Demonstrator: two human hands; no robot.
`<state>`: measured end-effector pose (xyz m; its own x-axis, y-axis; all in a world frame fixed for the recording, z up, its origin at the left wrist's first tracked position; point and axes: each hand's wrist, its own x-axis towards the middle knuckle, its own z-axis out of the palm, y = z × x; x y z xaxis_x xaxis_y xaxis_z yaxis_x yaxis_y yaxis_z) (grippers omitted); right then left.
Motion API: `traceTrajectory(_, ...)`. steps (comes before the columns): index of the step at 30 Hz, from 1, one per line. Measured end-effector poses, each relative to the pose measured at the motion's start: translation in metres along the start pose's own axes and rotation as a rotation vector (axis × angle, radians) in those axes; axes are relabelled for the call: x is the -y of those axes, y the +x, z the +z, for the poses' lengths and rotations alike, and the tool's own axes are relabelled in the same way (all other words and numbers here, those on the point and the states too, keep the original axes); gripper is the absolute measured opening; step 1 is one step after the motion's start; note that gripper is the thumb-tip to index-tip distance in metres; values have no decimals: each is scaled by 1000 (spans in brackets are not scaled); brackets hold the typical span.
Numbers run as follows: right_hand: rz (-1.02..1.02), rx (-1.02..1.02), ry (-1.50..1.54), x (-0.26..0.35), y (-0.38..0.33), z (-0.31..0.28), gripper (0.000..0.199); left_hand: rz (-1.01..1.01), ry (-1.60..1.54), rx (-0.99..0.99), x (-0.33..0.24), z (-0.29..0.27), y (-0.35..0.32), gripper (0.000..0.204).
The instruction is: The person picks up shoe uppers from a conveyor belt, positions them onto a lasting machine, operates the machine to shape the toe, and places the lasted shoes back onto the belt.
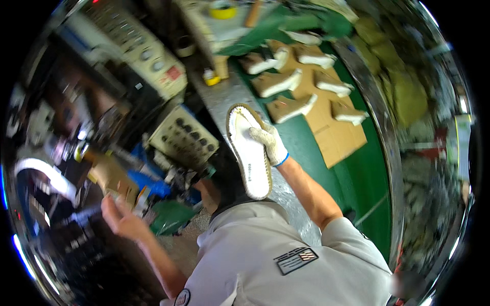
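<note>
My right hand (270, 144), in a knitted white glove with a blue cuff, grips a shoe sole (250, 155) by its right edge. The sole stands lengthwise in front of my waist, its white face toward me, with a brownish rim around it and small dark marks near the lower end. My thumb lies on the white face; the other fingers are hidden behind. My bare left hand (121, 217) is held out to the left beside a brown cardboard box (113, 176). Its fingers are bent and blurred, and I cannot make out anything in them.
On the green bench (332, 178) to the right, several tan shoes with white soles (278, 82) lie on a cardboard sheet (337, 137). A machine control panel (148, 51) and a box with dark knobs (184, 136) stand left. A yellow tape roll (223, 10) is at the back.
</note>
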<state>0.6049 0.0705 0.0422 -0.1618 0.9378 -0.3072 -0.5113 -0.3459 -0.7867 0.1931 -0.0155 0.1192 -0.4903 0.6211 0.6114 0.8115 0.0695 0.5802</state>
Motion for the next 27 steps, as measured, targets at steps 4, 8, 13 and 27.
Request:
traceTrajectory(4,148,-489,-544,14,-6,-167,49,-462,493,134,77,22,48,98)
traceTrajectory(8,685,-511,-1318,39,0,-309,82,-492,290,376,127,56,67,72)
traceTrajectory(13,878,-656,-1827,-16,3,-352,105,-400,108,409,159,45,42,53)
traceTrajectory(27,-56,-1150,-130,-120,178,-331,47,-781,17,733,218,-45,-11,47)
